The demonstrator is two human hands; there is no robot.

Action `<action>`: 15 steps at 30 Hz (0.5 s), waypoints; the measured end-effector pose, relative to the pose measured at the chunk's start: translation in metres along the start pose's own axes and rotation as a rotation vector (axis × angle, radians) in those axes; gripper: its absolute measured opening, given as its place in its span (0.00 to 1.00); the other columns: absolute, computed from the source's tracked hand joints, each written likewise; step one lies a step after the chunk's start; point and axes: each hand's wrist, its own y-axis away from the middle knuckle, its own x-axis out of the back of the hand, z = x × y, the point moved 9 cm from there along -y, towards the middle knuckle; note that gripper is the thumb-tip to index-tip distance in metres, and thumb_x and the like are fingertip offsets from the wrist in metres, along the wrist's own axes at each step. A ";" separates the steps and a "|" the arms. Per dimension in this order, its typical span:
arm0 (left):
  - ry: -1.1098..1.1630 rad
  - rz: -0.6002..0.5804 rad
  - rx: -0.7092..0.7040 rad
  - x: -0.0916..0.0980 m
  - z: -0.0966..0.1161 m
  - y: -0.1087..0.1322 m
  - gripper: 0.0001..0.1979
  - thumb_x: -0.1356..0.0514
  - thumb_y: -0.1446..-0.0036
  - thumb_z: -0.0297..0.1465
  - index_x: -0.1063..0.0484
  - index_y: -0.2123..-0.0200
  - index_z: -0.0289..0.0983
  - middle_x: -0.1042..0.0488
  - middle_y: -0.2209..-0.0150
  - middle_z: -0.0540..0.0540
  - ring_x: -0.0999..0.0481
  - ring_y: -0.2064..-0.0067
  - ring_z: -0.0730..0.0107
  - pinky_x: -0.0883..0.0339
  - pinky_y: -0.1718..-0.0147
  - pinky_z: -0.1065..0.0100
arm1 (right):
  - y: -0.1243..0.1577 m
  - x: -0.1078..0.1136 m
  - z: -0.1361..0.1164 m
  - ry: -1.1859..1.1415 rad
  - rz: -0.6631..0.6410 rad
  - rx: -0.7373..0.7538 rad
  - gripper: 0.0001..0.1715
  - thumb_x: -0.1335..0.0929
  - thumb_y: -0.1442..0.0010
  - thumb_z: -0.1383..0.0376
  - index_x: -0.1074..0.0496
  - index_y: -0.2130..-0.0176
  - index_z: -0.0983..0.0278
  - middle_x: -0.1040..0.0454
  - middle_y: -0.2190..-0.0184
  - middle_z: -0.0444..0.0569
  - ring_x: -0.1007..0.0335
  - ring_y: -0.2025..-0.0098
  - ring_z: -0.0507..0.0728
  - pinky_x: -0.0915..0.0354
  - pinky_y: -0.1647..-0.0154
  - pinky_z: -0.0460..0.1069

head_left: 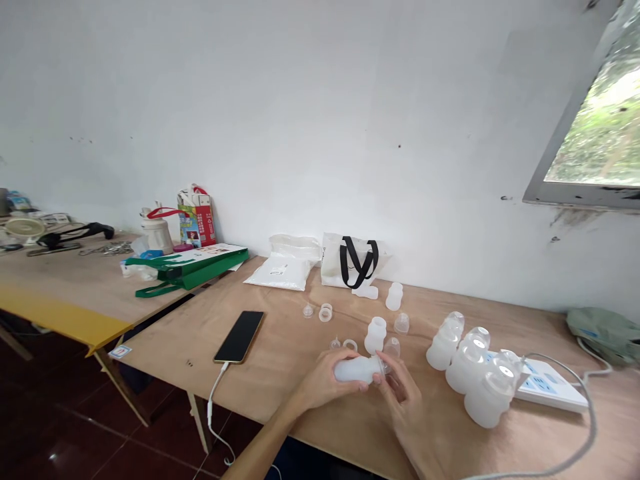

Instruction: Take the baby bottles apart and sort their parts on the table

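Plainly, see a wooden counter [285,340] spreading under and around a black phone [240,337]. Find a green bag [215,270] lying left of the phone and farther back. Notice a white bag [331,260] with black straps standing by the wall, behind and to the right of the phone, and a flat white package [280,270] more nearly straight behind the phone. Spot a cluster of capped bottles [483,403] well to the right of the phone, with a white power strip [555,400] just past them. Wrap the left hand [323,381] around the body of a white bottle [355,369], tipped on its side; grasp its neck end with the fingers of the right hand [404,392]. Hold that bottle right of the phone and a little nearer; cannot tell whether it touches the wood. See an upright loose bottle [375,337] right of the phone, just beyond the grasped one. Make out a clear cap [401,324] farther right of the phone, then a small ring [325,313] right of and slightly behind the phone.
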 end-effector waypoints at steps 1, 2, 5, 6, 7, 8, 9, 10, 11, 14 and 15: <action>-0.020 -0.045 0.028 0.003 0.001 0.001 0.26 0.28 0.50 0.47 0.22 0.51 0.40 0.19 0.55 0.45 0.22 0.55 0.57 0.32 0.55 0.64 | -0.001 -0.004 0.000 -0.008 -0.044 -0.011 0.28 0.28 0.38 0.47 0.25 0.44 0.57 0.23 0.46 0.54 0.25 0.45 0.64 0.24 0.49 0.54; -0.035 -0.087 0.049 0.007 0.003 0.003 0.25 0.28 0.50 0.46 0.21 0.52 0.41 0.19 0.55 0.46 0.22 0.55 0.57 0.32 0.56 0.65 | -0.002 -0.008 0.000 -0.024 -0.087 -0.021 0.28 0.27 0.40 0.47 0.24 0.44 0.57 0.22 0.47 0.54 0.24 0.46 0.64 0.23 0.49 0.55; -0.081 -0.164 0.080 0.019 0.010 0.010 0.24 0.28 0.50 0.45 0.20 0.51 0.43 0.18 0.55 0.48 0.21 0.54 0.56 0.33 0.57 0.66 | -0.003 -0.016 -0.006 -0.094 -0.168 -0.037 0.27 0.24 0.45 0.48 0.21 0.50 0.57 0.20 0.52 0.53 0.21 0.51 0.64 0.23 0.52 0.54; -0.101 -0.175 0.084 0.022 0.012 0.012 0.24 0.28 0.50 0.45 0.20 0.51 0.44 0.18 0.55 0.49 0.21 0.53 0.56 0.33 0.56 0.66 | -0.003 -0.017 -0.008 -0.109 -0.179 -0.045 0.26 0.23 0.46 0.48 0.20 0.52 0.57 0.19 0.54 0.52 0.21 0.52 0.64 0.23 0.54 0.54; -0.122 -0.187 0.086 0.023 0.014 0.013 0.24 0.27 0.51 0.45 0.20 0.51 0.45 0.18 0.54 0.49 0.21 0.53 0.56 0.34 0.56 0.66 | -0.002 -0.019 -0.007 -0.121 -0.189 -0.061 0.25 0.22 0.48 0.47 0.19 0.55 0.58 0.18 0.57 0.51 0.20 0.55 0.63 0.23 0.56 0.53; -0.144 -0.200 0.087 0.022 0.016 0.015 0.24 0.27 0.52 0.45 0.20 0.51 0.45 0.18 0.54 0.49 0.21 0.53 0.56 0.34 0.55 0.65 | -0.001 -0.021 -0.006 -0.128 -0.204 -0.086 0.24 0.23 0.48 0.47 0.19 0.57 0.58 0.18 0.60 0.50 0.20 0.60 0.62 0.23 0.60 0.51; -0.161 -0.212 0.086 0.021 0.018 0.016 0.25 0.27 0.52 0.45 0.20 0.51 0.45 0.18 0.53 0.49 0.21 0.52 0.55 0.34 0.54 0.65 | 0.001 -0.023 -0.002 -0.127 -0.229 -0.121 0.24 0.24 0.47 0.45 0.19 0.59 0.59 0.18 0.65 0.49 0.20 0.66 0.60 0.25 0.66 0.50; -0.175 -0.221 0.082 0.019 0.021 0.017 0.25 0.27 0.52 0.45 0.20 0.52 0.45 0.18 0.53 0.48 0.22 0.52 0.54 0.34 0.53 0.64 | 0.003 -0.026 0.002 -0.116 -0.259 -0.162 0.23 0.26 0.44 0.44 0.20 0.63 0.60 0.20 0.70 0.47 0.23 0.73 0.57 0.28 0.73 0.48; -0.184 -0.230 0.074 0.016 0.025 0.017 0.25 0.27 0.52 0.46 0.20 0.52 0.45 0.18 0.53 0.48 0.22 0.51 0.54 0.34 0.52 0.63 | 0.006 -0.027 0.007 -0.093 -0.282 -0.205 0.26 0.28 0.41 0.42 0.21 0.68 0.61 0.23 0.77 0.46 0.29 0.79 0.54 0.34 0.78 0.47; -0.177 -0.271 0.050 0.008 0.035 0.020 0.24 0.29 0.50 0.47 0.21 0.51 0.45 0.19 0.52 0.49 0.22 0.50 0.54 0.34 0.51 0.63 | 0.010 -0.020 0.015 0.018 -0.292 -0.279 0.38 0.37 0.35 0.39 0.33 0.83 0.61 0.36 0.87 0.42 0.39 0.85 0.52 0.44 0.82 0.47; -0.172 -0.278 0.049 0.007 0.037 0.020 0.24 0.29 0.49 0.48 0.21 0.50 0.46 0.19 0.52 0.49 0.22 0.50 0.54 0.34 0.51 0.63 | 0.009 -0.015 0.012 0.056 -0.279 -0.273 0.39 0.38 0.34 0.38 0.35 0.83 0.61 0.37 0.88 0.43 0.39 0.84 0.52 0.43 0.81 0.47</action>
